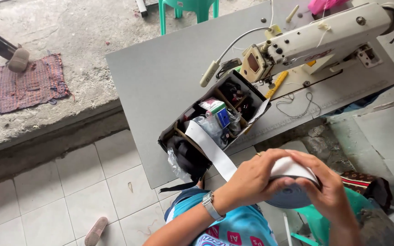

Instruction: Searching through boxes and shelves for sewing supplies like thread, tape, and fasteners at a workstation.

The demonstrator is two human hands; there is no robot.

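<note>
Both my hands hold a roll of wide white tape [292, 169] low in the head view. My left hand [251, 180] wraps over the roll from the left, with a ring on one finger and a silver watch on the wrist. My right hand [329, 189] grips the roll's right side, fingers on its rim. A loose strip of the white tape [208, 148] runs from the roll up to an open black box [192, 159] of sewing supplies on the grey table [160, 82].
A cream sewing machine [315, 41] with a bendable lamp stands on the table at upper right. A yellow ruler [276, 84] lies beside it. A green plastic chair [188, 9] stands behind the table. A woven mat [26, 84] lies on the concrete at left.
</note>
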